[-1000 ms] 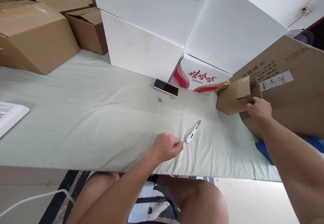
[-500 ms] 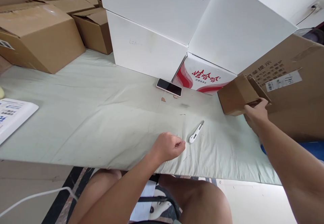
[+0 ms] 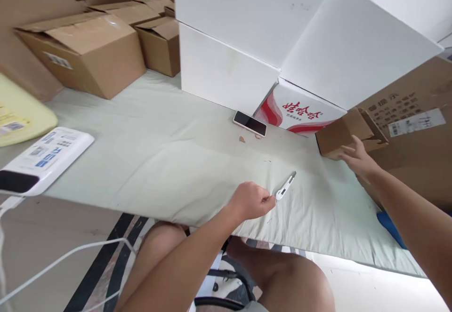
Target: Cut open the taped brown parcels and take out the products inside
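Observation:
My right hand (image 3: 360,159) is open, fingers spread, in front of a small brown cardboard box (image 3: 335,135) at the right. The box's flaps stand partly up, and it leans near a larger carton. My left hand (image 3: 252,201) is a loose fist low over the cloth near the front edge, its inner side hidden. Just right of its knuckles lies a white utility knife (image 3: 285,187), blade end pointing away from me. Farther back, a phone (image 3: 250,123) rests face up by the white boxes.
Big white boxes (image 3: 226,58) and a red-and-white carton (image 3: 300,109) stand at the back. A large brown carton (image 3: 423,152) fills the right side. Brown boxes (image 3: 116,58) sit at the back left. A white label-covered device (image 3: 67,147) and a yellow object (image 3: 24,109) lie left.
My right hand has let go of the small box and its fingers have spread. The view has swung left, bringing more of the white device and the yellow object into sight.

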A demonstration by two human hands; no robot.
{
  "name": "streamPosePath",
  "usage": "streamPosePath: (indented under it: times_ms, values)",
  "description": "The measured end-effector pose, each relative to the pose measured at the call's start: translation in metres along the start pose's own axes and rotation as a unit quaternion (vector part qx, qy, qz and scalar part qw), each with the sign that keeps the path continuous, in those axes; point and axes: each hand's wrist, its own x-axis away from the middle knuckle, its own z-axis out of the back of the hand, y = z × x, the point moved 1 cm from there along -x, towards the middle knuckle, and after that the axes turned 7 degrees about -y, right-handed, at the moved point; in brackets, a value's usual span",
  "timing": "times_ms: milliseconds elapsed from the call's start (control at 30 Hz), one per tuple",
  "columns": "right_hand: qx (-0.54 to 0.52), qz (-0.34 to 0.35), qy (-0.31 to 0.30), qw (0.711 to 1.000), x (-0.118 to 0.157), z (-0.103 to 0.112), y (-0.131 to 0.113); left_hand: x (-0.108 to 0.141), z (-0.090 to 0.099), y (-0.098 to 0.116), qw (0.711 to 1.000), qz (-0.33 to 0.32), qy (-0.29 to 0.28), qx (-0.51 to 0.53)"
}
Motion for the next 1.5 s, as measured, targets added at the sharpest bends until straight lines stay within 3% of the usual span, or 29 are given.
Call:
streamPosePath:
  times_ms: [167,333,500,633,733,833,933,1000,1067,1133,1200,1333,1433,1500]
  values:
    - [-0.019,0.041,-0.123,0.991,0.022,-0.02,-0.07,0.022,0.012,0.004,1.0,-0.01,0.028,0.008]
    - [0.103,0.194,-0.217,0.951,0.035,-0.072,-0.182,0.05,0.041,-0.007,0.996,0.008,0.085,0.028]
    - [0.189,0.383,-0.158,0.89,0.053,-0.146,-0.335,0.076,0.077,-0.017,0.991,0.036,0.112,0.057]
    - [0.184,0.484,-0.12,0.847,0.074,-0.203,-0.469,0.09,0.096,-0.019,0.984,0.069,0.124,0.106]
    - [0.147,0.534,-0.097,0.827,0.074,-0.245,-0.556,0.093,0.103,-0.021,0.98,0.072,0.129,0.131]
    - [0.085,0.562,-0.093,0.818,0.055,-0.293,-0.62,0.091,0.109,-0.026,0.98,0.093,0.106,0.143]
    - [-0.01,0.603,-0.087,0.793,0.026,-0.339,-0.655,0.089,0.114,-0.031,0.981,0.125,0.068,0.133]
    - [-0.051,0.616,-0.081,0.782,0.012,-0.358,-0.664,0.092,0.118,-0.032,0.981,0.134,0.062,0.127]
    - [-0.049,0.605,-0.065,0.792,0.004,-0.362,-0.66,0.097,0.122,-0.031,0.978,0.131,0.076,0.143]
    - [-0.007,0.585,-0.044,0.81,0.003,-0.348,-0.644,0.103,0.124,-0.031,0.973,0.116,0.106,0.169]
    - [0.045,0.559,-0.029,0.827,0.009,-0.318,-0.615,0.109,0.125,-0.031,0.968,0.095,0.135,0.188]
    - [0.087,0.495,-0.018,0.865,0.043,-0.239,-0.519,0.115,0.124,-0.032,0.955,0.084,0.203,0.199]
    - [0.054,0.453,0.016,0.89,0.086,-0.186,-0.42,0.116,0.127,-0.034,0.933,0.045,0.308,0.179]
    - [0.006,0.402,0.037,0.915,0.117,-0.162,-0.347,0.116,0.128,-0.034,0.911,0.01,0.378,0.165]
